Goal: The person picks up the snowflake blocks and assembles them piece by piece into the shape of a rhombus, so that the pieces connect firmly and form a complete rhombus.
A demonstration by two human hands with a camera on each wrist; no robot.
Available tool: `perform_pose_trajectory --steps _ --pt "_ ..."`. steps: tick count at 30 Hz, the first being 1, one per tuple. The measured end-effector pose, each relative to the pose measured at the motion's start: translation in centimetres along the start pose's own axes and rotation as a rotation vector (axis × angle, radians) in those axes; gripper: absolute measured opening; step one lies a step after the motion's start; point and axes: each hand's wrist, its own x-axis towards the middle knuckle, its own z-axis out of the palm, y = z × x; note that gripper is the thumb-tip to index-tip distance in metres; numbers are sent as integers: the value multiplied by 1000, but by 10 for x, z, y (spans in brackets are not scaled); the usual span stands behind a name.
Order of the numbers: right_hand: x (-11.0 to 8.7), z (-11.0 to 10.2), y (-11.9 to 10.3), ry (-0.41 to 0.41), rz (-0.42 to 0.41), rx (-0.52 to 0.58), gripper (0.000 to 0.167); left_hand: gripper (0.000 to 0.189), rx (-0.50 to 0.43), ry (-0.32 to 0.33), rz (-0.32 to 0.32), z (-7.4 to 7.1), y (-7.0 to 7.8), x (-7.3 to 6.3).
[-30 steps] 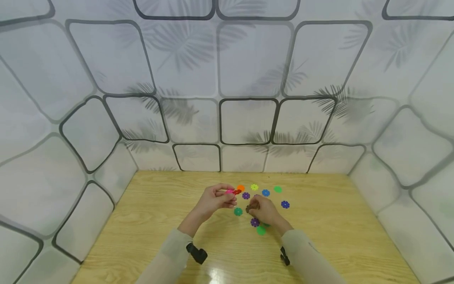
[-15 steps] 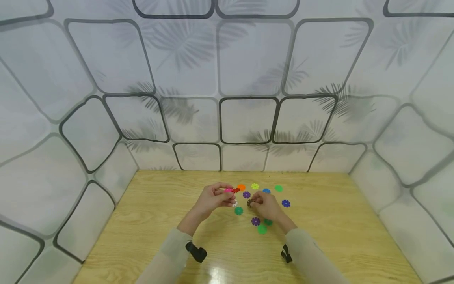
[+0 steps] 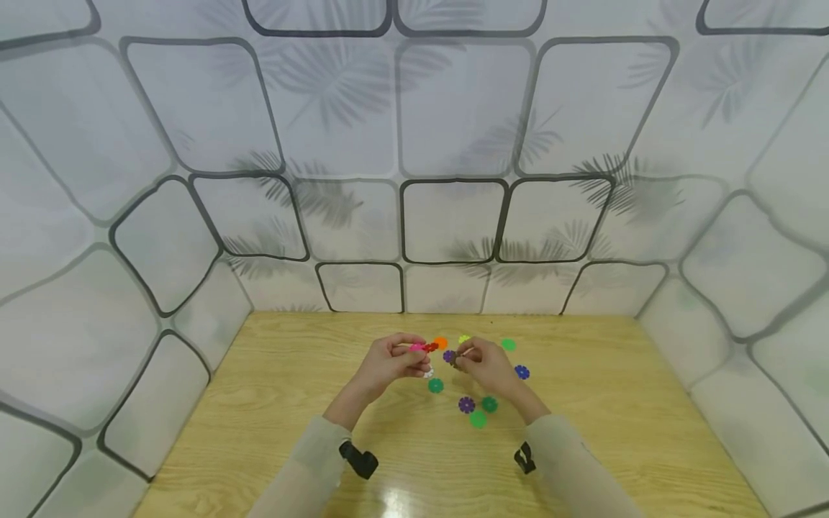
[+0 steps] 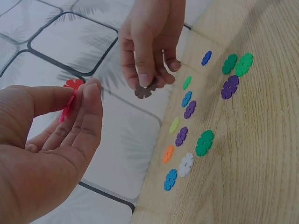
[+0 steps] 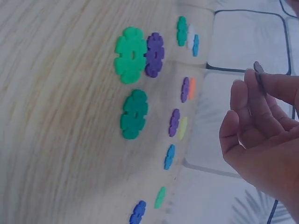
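My left hand pinches a pink notched plastic disc between thumb and fingers. A red notched disc is joined to it and sticks out past the fingertips. Opposite, my right hand holds a dark brown notched disc by its edge, thumb against fingers; the right wrist view shows this disc nearly edge-on. Both hands are raised over the tabletop, facing each other with a small gap between the red and brown discs.
Several loose notched discs lie flat on the wooden table, among them a white one, an orange one and a dark green one. Patterned pale fabric walls enclose the table at the back and sides.
My right hand has lifted and moved slightly away from me with the brown disc, uncovering a dark green disc near its wrist. The left hand has stayed almost still.
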Motion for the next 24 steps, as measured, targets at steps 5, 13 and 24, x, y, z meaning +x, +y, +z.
perform_pose_trajectory --steps 5,13,24 --pt "0 -5 -11 -19 -43 17 17 37 -10 3 -3 -1 -2 1" --pt "-1 -10 -22 -6 -136 -8 24 38 -3 -2 -1 -2 -1 0" --pt "1 -11 -33 -11 -174 23 28 38 5 5 -3 -1 -1 1"
